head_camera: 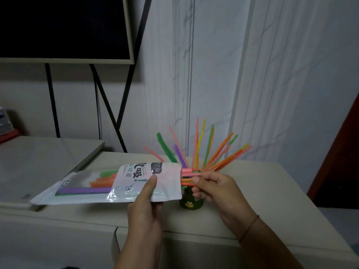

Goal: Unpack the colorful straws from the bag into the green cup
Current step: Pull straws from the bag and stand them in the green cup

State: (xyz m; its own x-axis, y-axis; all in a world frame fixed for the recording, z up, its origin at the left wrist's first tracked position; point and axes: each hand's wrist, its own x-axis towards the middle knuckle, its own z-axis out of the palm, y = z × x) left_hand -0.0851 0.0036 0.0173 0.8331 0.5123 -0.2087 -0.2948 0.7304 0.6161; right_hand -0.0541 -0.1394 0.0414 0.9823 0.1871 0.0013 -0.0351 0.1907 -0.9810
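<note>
My left hand (pixel 147 206) holds a clear plastic straw bag (pixel 108 183) sideways above the table, thumb pressed on its printed label. Purple, orange and green straws still lie inside the bag. At the bag's open right end, my right hand (pixel 215 188) pinches the tips of pink and orange straws (pixel 189 173) that stick out. Behind my hands stands the green cup (pixel 191 203), mostly hidden, with a small face on its side. Several colorful straws (pixel 202 150) fan out upward from the cup.
A cream table (pixel 272 191) carries the cup. A flat white appliance lid (pixel 38 158) lies at left. A dark screen (pixel 64 28) on a black stand sits at the back left. A white curtain (pixel 272 74) hangs behind, and a dark red door edge (pixel 342 152) is at right.
</note>
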